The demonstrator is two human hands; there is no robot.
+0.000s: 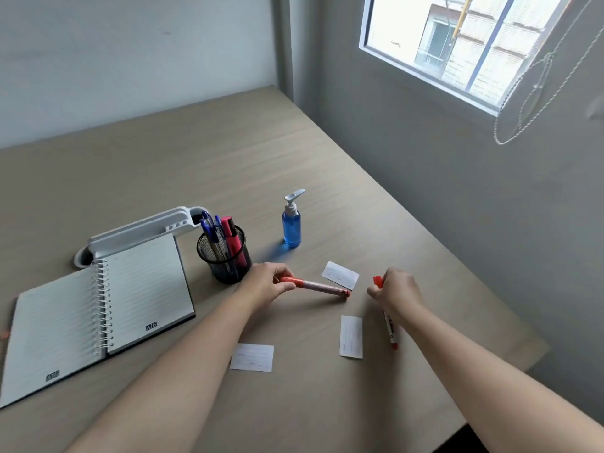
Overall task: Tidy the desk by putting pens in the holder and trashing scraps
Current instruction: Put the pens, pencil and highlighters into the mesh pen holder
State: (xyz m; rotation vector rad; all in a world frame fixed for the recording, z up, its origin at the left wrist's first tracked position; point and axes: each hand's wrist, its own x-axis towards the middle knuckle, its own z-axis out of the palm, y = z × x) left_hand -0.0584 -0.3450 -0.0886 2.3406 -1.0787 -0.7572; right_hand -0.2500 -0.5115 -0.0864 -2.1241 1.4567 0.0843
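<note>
Gathering pens: left hand [268, 282] grip closed round red marker [315, 286], right hand [394, 291] grip closed round second red marker [389, 325], both low over tabletop [228, 165]. Next likely: drop into mesh holder [225, 259]; paper scraps [252, 357] untouched.

My left hand [266, 284] grips an orange-red marker [318, 287]; my right hand [394, 291] a red-and-white one [390, 328]. Black mesh holder [225, 256], blue bottle [291, 228], white lined scraps [340, 275]
</note>
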